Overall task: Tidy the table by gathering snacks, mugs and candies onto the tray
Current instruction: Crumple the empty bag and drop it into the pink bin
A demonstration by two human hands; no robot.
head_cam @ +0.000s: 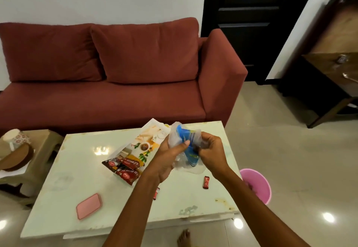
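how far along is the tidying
Done: red snack packs lie on the tray. In hand: both hands, left and right, grip a clear and blue bag above the table. Left: two red candies on the table. No mugs visible there.

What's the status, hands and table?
Left hand and right hand both gripping clear blue-printed bag. Red snack packets on tray. Two red candies loose on table.
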